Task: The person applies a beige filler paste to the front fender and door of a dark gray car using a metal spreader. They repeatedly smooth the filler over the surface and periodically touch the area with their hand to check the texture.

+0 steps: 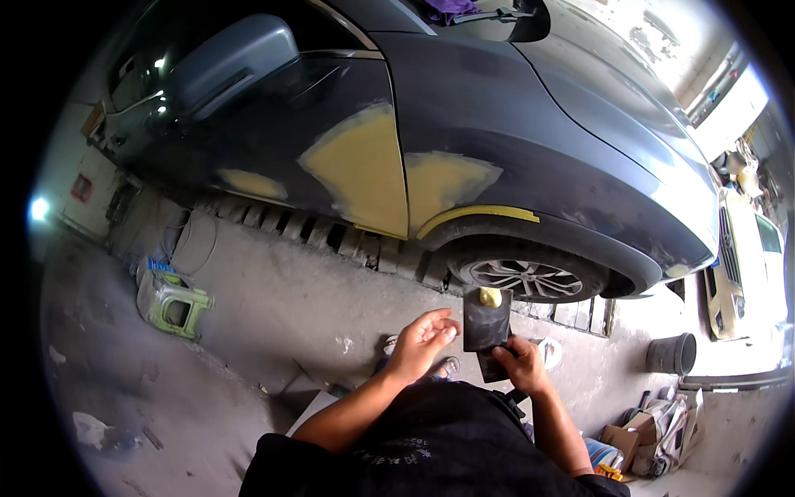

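Observation:
My right hand (pixel 520 364) grips a dark, flat plate (pixel 487 327) with another black piece below it; a yellow lump of paste (pixel 490 296) sits near the plate's top. Just left of the plate, my left hand (pixel 421 346) is raised with fingers loosely curved and apart, holding nothing. Beyond both hands, a dark grey car (pixel 563 166) carries tan filler patches (pixel 368 174) on door and fender, and yellow tape (pixel 489 210) along the wheel arch.
A green plastic stool (pixel 170 308) stands at left. Pavers (pixel 381 258) lie under the car above its wheel (pixel 522 277). At right are a dark bucket (pixel 671 354), cardboard and bags (pixel 629 443), and a light-coloured vehicle (pixel 737 265).

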Demonstrator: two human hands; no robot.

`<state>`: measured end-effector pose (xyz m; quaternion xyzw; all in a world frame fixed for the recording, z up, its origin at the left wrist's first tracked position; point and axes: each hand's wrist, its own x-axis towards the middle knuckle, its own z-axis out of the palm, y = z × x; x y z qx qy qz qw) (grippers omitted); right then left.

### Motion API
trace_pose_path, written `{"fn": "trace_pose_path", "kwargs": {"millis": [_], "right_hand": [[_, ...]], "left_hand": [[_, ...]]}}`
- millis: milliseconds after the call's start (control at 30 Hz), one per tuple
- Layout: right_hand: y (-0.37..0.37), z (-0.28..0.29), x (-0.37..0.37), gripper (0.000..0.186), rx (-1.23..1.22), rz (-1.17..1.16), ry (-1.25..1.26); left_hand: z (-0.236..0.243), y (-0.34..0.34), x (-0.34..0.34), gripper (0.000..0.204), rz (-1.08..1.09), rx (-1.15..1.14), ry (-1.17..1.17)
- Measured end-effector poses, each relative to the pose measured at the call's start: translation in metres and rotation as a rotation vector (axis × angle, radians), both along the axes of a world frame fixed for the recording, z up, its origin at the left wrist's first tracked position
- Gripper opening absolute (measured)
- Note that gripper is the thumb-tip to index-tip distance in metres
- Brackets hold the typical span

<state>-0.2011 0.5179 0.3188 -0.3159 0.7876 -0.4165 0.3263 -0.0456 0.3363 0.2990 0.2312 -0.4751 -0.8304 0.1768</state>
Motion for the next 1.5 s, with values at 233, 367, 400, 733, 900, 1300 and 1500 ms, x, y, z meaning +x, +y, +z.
{"fn": "trace_pose_path", "kwargs": {"millis": [233,367,400,733,900,1300,1500], "right_hand": [[-0.018,-0.010,0.016,0.020,-0.009,-0.278,0.040],[-0.036,-0.002,0.033,0.024,0.010,-0.377,0.070],[-0.039,-0.001,0.037,0.024,0.027,-0.389,0.083],[-0.022,-0.009,0.059,0.022,0.023,-0.575,0.140],[0.001,-0.016,0.052,0.021,-0.075,-0.661,0.059],[0.097,-0.025,-0.039,0.021,-0.127,-0.585,0.047],[0.139,-0.013,-0.091,0.023,-0.114,-0.540,0.109]], "left_hand": [[-0.023,-0.078,0.044,0.018,0.060,-0.021,-0.260],[-0.035,-0.123,0.053,0.020,0.006,-0.043,-0.296],[-0.037,-0.132,0.051,0.019,-0.002,-0.052,-0.308],[-0.068,-0.168,-0.010,0.020,-0.009,-0.167,-0.308],[-0.088,-0.162,-0.041,0.025,-0.006,-0.349,-0.379],[-0.061,-0.111,-0.139,0.024,0.290,-0.062,-0.286],[-0.087,-0.088,-0.172,0.030,0.578,-0.044,-0.162]]}}
